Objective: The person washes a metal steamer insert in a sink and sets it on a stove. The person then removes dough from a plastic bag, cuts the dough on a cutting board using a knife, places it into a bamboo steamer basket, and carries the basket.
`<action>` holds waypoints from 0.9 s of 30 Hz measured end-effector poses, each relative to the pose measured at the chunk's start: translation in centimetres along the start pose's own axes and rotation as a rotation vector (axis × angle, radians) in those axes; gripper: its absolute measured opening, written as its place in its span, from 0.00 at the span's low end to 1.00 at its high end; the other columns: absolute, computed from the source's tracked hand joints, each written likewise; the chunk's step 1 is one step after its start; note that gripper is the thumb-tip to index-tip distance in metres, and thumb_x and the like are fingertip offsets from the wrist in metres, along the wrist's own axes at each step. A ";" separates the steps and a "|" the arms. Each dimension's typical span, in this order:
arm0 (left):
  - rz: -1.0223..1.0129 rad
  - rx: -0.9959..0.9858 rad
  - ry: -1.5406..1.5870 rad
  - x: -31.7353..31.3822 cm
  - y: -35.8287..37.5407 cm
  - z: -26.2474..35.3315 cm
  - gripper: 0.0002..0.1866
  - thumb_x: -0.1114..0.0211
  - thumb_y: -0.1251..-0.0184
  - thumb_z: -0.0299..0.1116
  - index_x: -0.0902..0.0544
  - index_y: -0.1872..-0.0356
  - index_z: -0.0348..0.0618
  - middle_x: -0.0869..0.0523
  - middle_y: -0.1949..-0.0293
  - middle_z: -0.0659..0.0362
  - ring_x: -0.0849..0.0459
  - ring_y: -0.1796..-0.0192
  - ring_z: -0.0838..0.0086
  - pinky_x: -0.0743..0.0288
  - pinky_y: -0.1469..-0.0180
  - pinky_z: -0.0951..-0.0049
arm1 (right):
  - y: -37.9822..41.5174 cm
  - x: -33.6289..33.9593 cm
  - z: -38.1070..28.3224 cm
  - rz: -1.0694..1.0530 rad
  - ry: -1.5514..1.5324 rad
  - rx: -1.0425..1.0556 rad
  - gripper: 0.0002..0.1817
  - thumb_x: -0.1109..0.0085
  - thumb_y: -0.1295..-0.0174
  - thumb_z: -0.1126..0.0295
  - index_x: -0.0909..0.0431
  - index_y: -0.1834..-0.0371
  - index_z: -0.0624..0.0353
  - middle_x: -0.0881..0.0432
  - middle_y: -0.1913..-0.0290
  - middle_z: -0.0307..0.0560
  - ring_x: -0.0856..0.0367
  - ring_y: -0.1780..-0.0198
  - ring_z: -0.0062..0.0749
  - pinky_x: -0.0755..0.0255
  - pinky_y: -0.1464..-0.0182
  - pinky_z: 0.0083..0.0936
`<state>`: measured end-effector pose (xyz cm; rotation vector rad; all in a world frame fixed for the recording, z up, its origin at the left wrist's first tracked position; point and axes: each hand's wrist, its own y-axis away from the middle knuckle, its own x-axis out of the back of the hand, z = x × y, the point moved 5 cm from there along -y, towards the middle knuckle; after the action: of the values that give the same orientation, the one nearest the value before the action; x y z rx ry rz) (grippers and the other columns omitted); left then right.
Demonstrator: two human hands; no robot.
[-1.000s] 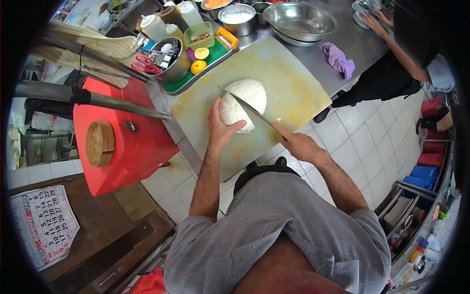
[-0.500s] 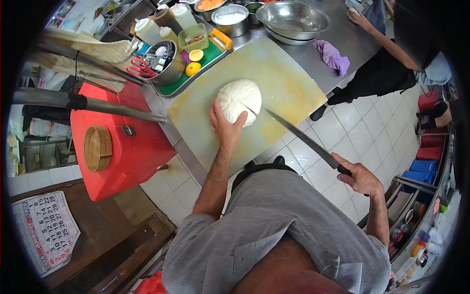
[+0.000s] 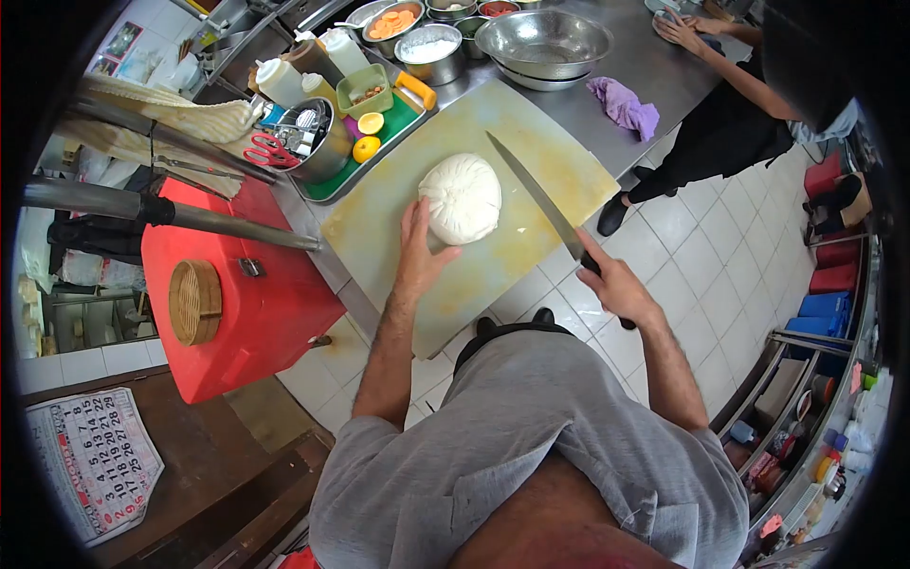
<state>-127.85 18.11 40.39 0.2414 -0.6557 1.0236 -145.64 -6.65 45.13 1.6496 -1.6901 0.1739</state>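
Note:
A round, white head of cabbage (image 3: 462, 199) with radiating ridges sits on the worn, yellowed cutting board (image 3: 379, 284). At its near left side is my left hand (image 3: 417, 248), fingers spread and resting against the edge, with the thumb apart just below. My right hand (image 3: 621, 287) is wrapped round the dark handle of a long kitchen knife (image 3: 540, 199). The blade lies to the right of the cabbage, apart from it, its tip pointing up and left over the board. A few small white scraps lie near the board's right part.
A green tray (image 3: 405, 116) bears a halved orange fruit (image 3: 370, 122) and a tool pot (image 3: 329, 156). Steel bowls (image 3: 545, 43) and a purple cloth (image 3: 626, 102) are behind. A metal pole (image 3: 237, 221) crosses the left above a red box (image 3: 246, 313). A co-worker's hands (image 3: 682, 33) are at far right.
My right hand has brought the knife up and left, over the board. My left hand has loosened and drawn back slightly. The cabbage's dark cut line no longer shows.

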 end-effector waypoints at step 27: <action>0.166 -0.089 -0.262 -2.6 -2.9 0.1 0.57 0.23 0.64 0.46 0.50 0.32 0.47 0.50 0.32 0.46 0.50 0.31 0.54 0.59 0.34 0.47 | -4.1 0.3 -1.3 0.054 -0.174 -0.005 0.33 0.49 0.38 0.71 0.51 0.29 0.45 0.30 0.80 0.44 0.33 0.87 0.25 0.34 0.83 0.26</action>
<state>-126.31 14.70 39.25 0.2482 -0.9693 1.1288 -141.37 -6.80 44.66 1.6566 -1.8642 0.0529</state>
